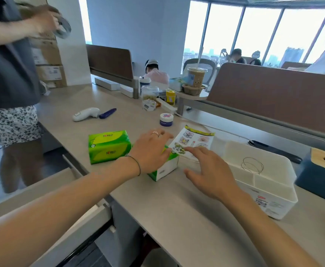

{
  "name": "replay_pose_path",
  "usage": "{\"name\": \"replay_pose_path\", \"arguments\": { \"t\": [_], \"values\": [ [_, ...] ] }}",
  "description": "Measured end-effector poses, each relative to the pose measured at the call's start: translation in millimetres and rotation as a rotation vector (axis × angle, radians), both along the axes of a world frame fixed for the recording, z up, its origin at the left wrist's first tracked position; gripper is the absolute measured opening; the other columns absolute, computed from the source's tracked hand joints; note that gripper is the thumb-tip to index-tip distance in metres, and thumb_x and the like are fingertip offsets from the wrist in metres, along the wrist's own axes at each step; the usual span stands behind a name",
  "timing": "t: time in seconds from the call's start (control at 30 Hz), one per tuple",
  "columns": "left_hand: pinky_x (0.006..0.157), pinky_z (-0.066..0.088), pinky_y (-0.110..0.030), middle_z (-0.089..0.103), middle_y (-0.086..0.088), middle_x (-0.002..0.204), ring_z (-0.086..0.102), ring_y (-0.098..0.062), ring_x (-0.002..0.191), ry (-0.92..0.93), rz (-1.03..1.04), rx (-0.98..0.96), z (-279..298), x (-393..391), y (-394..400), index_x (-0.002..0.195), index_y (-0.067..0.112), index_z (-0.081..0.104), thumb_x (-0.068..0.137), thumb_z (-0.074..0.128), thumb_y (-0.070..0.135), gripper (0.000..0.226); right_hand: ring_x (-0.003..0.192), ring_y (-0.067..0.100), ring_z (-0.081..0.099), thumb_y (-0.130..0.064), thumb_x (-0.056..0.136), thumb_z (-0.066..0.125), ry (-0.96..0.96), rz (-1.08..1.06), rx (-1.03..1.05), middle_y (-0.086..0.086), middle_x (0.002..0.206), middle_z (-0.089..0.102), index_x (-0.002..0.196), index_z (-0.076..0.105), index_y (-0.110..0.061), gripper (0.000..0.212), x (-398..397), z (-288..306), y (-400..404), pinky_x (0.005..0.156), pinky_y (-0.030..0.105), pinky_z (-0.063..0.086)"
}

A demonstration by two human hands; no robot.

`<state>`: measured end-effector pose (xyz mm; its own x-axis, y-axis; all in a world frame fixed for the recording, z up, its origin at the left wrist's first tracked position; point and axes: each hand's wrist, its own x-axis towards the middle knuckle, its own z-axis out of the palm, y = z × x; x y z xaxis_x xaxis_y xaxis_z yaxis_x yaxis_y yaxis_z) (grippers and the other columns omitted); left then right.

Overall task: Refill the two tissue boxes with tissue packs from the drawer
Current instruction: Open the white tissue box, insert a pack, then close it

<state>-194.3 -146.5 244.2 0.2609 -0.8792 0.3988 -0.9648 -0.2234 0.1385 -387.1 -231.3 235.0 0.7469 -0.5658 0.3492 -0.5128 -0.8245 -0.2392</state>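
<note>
Two green tissue packs lie on the grey desk (177,209). One green pack (108,146) sits alone to the left. My left hand (152,149) rests flat on top of the second green pack (164,170), fingers fairly straight. Just to the right of that pack is my right hand (209,170), fingers spread, its index fingertip at the edge of a printed sticker sheet (195,140). A white tissue box (273,201) stands open without a lid at the right, a thin wire coil (252,164) inside. Beyond it at the far right stands a dark blue tissue box (319,176) with a wooden lid.
The drawer (92,218) under the desk edge is pulled open at lower left. A small jar (166,119), a white handheld device (85,114) and a blue case (107,113) lie farther back. A person (9,74) stands at the left. Brown desk dividers (273,97) run behind.
</note>
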Motion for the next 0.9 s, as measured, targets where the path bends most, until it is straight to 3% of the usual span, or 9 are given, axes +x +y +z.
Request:
{"name": "replay_pose_path", "arguments": {
  "t": [0.27, 0.53, 0.73, 0.9],
  "values": [
    [0.093, 0.047, -0.038, 0.058, -0.008, 0.130, 0.058, -0.025, 0.111, 0.195, 0.114, 0.127, 3.6, 53.9, -9.3, 0.129, 0.024, 0.057, 0.096, 0.045, 0.021, 0.036, 0.121, 0.024, 0.055, -0.071, 0.077, 0.055, 0.086, -0.050, 0.097, -0.008, 0.146, 0.045, 0.146, 0.037, -0.036, 0.079, 59.4, -9.4, 12.1, 0.088, 0.039, 0.047],
    [0.095, 0.048, -0.039, 0.061, -0.011, 0.127, 0.058, -0.027, 0.114, 0.218, 0.140, 0.187, -7.6, 63.2, -16.7, 0.130, 0.025, 0.056, 0.096, 0.048, 0.028, 0.034, 0.107, 0.025, 0.061, -0.081, 0.068, 0.053, 0.108, -0.096, 0.134, -0.003, 0.130, 0.052, 0.138, 0.037, -0.031, 0.087, 79.0, -23.1, 16.1, 0.082, 0.040, 0.052],
    [0.091, 0.049, -0.037, 0.065, -0.009, 0.120, 0.060, -0.025, 0.109, 0.257, 0.153, 0.064, -3.4, 57.7, -12.8, 0.125, 0.027, 0.062, 0.094, 0.054, 0.029, 0.032, 0.108, 0.025, 0.059, -0.069, 0.067, 0.063, 0.029, -0.088, 0.176, -0.001, 0.132, 0.048, 0.139, 0.034, -0.034, 0.085, 76.6, -20.4, 20.0, 0.082, 0.039, 0.052],
    [0.090, 0.050, -0.035, 0.069, -0.002, 0.116, 0.062, -0.021, 0.102, 0.293, 0.080, -0.109, 20.6, 45.7, -12.2, 0.121, 0.030, 0.066, 0.092, 0.057, 0.027, 0.030, 0.107, 0.026, 0.060, -0.067, 0.067, 0.065, -0.003, -0.097, 0.047, -0.003, 0.136, 0.048, 0.142, 0.036, -0.038, 0.085, 49.9, 14.3, 7.7, 0.083, 0.039, 0.051]
  ]
}}
